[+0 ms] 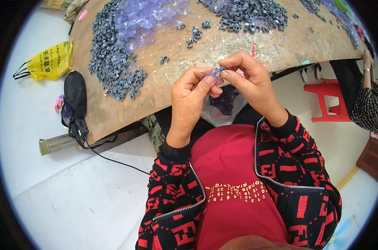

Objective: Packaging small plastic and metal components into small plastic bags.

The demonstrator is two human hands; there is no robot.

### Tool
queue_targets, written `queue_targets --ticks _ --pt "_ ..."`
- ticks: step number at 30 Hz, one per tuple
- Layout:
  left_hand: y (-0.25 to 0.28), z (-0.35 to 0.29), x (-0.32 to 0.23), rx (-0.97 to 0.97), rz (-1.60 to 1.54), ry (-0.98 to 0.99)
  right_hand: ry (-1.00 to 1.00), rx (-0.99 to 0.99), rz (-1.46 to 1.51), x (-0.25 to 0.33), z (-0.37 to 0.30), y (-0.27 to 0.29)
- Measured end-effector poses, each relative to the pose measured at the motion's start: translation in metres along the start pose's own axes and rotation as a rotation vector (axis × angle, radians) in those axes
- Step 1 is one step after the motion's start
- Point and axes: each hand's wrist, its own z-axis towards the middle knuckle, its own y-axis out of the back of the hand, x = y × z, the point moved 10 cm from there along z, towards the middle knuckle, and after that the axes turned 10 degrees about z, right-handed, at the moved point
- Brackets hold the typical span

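Note:
Close together over the table's near edge, my hands bring two small parts into contact. Between thumb and fingers, my left hand [190, 93] pinches a translucent purple suction cup [214, 75]. My right hand [251, 83] pinches a small grey plastic clip [221, 70] against it; fingertips partly cover both. Below them, at my lap, an open clear plastic bag [216, 114] holds dark purplish pieces. Ahead to the left lies a heap of translucent purple suction cups [135, 25], bordered by a pile of grey clips [103, 46]. A few loose clips [193, 37] lie nearer the middle.
The worn wooden table [172, 54] carries another pile of grey clips [251, 16] at the back. A black pouch [75, 96] with a cable and a yellow bag [51, 60] are at the left. A red stool [328, 98] and another person's arm [367, 71] appear at right.

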Motion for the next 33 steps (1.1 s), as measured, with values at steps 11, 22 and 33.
queue_targets --ticks 11,22,33 --pt "0.003 -0.005 0.016 0.126 -0.144 0.233 0.542 0.209 -0.504 0.047 0.003 -0.021" --pt "-0.019 -0.003 0.019 0.442 -0.387 0.405 0.826 0.461 -0.625 0.061 -0.010 -0.032" --pt "0.004 0.021 -0.035 0.069 0.937 -0.581 0.287 0.287 -0.593 -0.014 0.019 -0.018"
